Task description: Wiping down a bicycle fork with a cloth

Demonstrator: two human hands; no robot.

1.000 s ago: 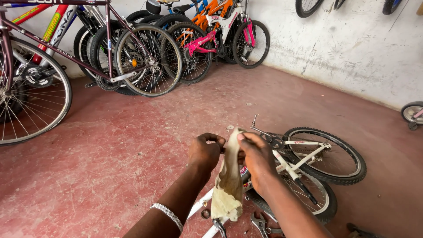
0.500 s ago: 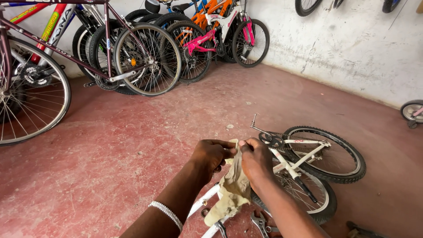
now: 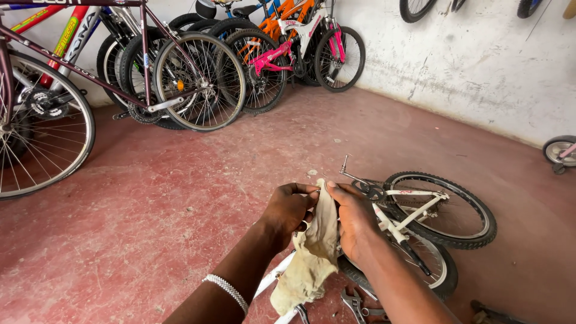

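Both hands (image 3: 324, 216) pinch a limp, crumpled beige rag (image 3: 309, 258).

No packages, signs or screens showed. Only long lettered decals ran along the tubes of the parked bicycles (image 3: 120, 66), green-yellow on the red frame (image 3: 67, 35).

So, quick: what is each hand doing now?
Left hand: closed, gripping the dirty cloth.
Right hand: closed on the same cloth.
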